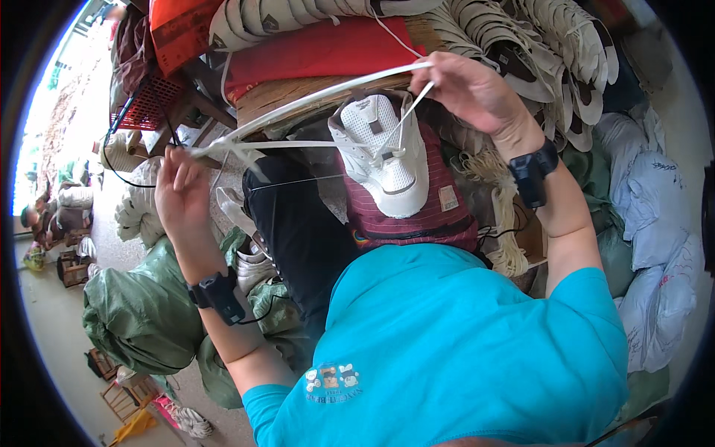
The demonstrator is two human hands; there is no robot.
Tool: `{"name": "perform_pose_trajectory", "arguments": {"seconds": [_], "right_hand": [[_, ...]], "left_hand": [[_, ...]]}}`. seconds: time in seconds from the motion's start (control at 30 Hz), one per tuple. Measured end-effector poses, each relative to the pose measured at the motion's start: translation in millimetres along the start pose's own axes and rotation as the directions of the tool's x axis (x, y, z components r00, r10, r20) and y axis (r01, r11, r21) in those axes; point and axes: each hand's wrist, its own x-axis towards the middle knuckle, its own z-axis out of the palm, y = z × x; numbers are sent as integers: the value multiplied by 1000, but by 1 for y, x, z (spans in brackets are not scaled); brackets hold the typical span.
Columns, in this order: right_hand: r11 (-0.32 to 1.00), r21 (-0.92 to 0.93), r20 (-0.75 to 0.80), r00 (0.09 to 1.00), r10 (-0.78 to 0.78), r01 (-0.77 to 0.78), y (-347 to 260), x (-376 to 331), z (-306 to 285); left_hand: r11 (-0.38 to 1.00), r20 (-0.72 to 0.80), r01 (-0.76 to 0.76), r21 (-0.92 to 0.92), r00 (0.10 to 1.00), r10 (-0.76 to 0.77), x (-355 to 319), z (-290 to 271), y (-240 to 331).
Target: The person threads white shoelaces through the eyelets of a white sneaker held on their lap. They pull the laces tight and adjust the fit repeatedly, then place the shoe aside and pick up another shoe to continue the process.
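Note:
A white shoe upper (398, 179) rests on the maroon striped cloth (447, 223) across my lap, its toe toward me. White shoelace (320, 95) runs from its eyelets and is drawn out to both sides. Far to the left, my left hand (182, 190) is closed on the lace, slightly blurred. Above and right of the upper, my right hand (469, 93) pinches another part of the same lace between thumb and fingers. One long strand stretches taut between the two hands, over the upper. Neither hand touches the upper itself.
A wooden bench (298, 93) with red cloth (320, 56) lies ahead, stacked with rows of shoe uppers (506, 37). Bundled laces (506, 231) hang at the right. Green sacks (141, 313) stand left, white sacks (655, 201) right. A red basket (145, 104) is at the far left.

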Motion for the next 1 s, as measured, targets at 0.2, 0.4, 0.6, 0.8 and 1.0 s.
{"name": "perform_pose_trajectory", "arguments": {"seconds": [0.2,0.4,0.6,0.8,1.0], "right_hand": [[916,397,-321,943,87,51,-3,-31,-93],[913,407,-511,834,207,23,-35,-78,-154],[890,385,-784,595,176,245,-104,-153,-272],[991,-3,-925,377,-53,131,-82,-185,-284],[914,-244,-621,776,110,-325,22,-78,-81]], "left_hand": [[999,-297,16,44,955,-2,-38,-114,57],[990,-607,-108,94,782,143,-52,-151,75],[936,-481,-335,107,807,343,-91,-196,154],[608,-312,-267,747,667,676,-59,-85,65],[332,16,-64,941,989,147,-54,40,-118]]}}
